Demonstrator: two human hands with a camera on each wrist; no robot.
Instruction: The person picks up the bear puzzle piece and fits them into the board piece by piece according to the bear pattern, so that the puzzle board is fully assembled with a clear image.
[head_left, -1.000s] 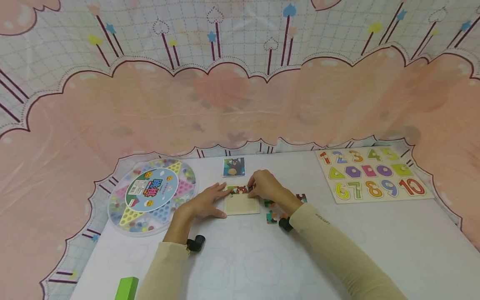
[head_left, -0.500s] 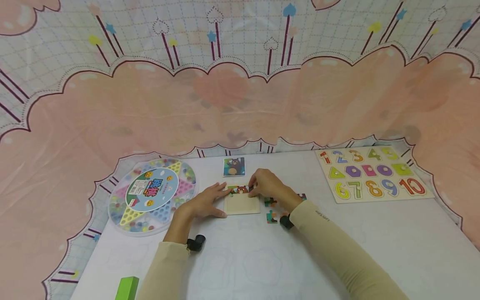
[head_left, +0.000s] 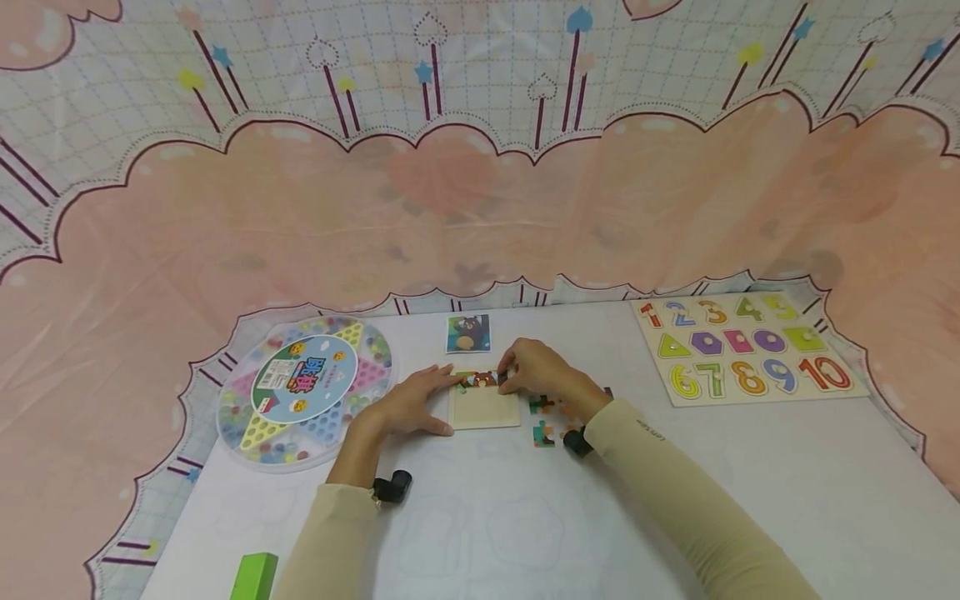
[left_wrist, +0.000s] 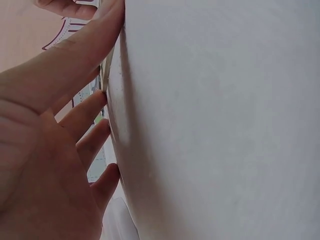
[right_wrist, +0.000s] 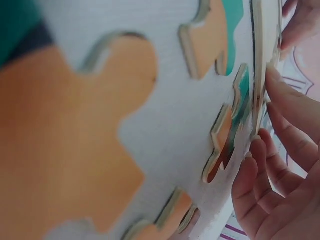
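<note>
A small wooden puzzle board (head_left: pixel 483 410) lies mid-table, its far edge lined with fitted bear-picture pieces (head_left: pixel 482 380) and the nearer part bare wood. Spread fingers of my left hand (head_left: pixel 408 405) rest along the board's left side, with the thumb at its near left corner. At the far right corner, my right hand (head_left: pixel 538 369) pinches a dark puzzle piece (head_left: pixel 503 377), mostly covered by the fingers. Loose puzzle pieces (head_left: pixel 543 434) lie right of the board, under the right wrist. One orange piece (right_wrist: pixel 75 130) looms large in the right wrist view.
Behind the board lies a bear picture card (head_left: pixel 468 334). A round Chinese checkers set (head_left: pixel 303 392) sits to the left, a number-and-shape board (head_left: pixel 750 354) to the right. A green block (head_left: pixel 253 577) is at the near left. A patterned curtain (head_left: pixel 480 217) hangs behind the table.
The right forearm has shifted slightly to the right, while its fingertips stay at the board's far right corner. My left hand keeps its place on the board.
</note>
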